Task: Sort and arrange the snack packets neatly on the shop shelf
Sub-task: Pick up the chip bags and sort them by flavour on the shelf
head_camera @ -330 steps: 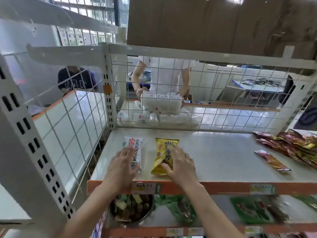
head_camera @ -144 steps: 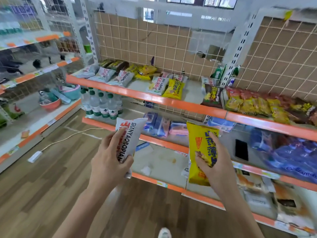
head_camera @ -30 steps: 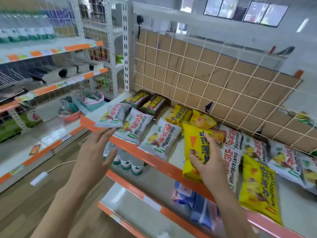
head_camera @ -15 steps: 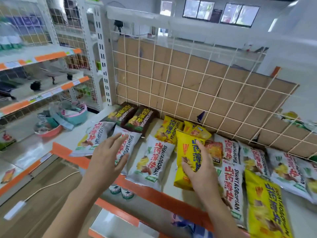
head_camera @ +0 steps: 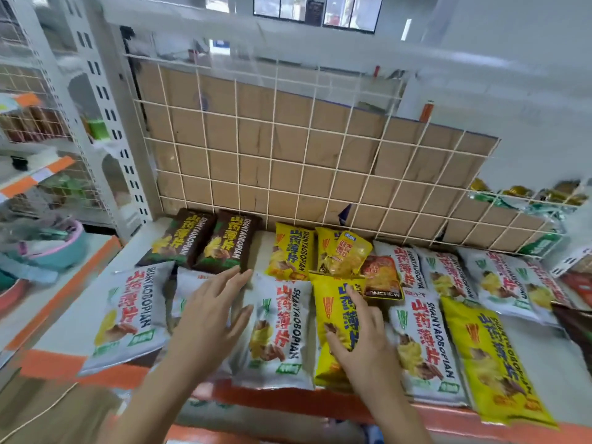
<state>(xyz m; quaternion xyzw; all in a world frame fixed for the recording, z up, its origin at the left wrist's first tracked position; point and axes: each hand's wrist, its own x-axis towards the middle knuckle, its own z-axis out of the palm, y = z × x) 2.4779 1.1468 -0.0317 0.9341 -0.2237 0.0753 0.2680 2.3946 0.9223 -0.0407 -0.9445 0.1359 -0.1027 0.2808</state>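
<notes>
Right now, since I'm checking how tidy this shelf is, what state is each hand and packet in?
Left hand: open, over a half-hidden white packet.
Right hand: open, fingers flat on the yellow packet.
Yellow packet: lying flat, front row.
Brown packets: flat, side by side, back row.
Leftmost white packet: flat, skewed, lower end on the shelf's orange edge.
Far-right yellow packet: flat, lower end on that edge.

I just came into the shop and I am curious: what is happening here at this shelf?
A person is arranging snacks on the shelf. The right hand rests on a yellow packet in the front row, between white packets. The left hand is open over another white packet. Two brown packets lie at the back.
</notes>
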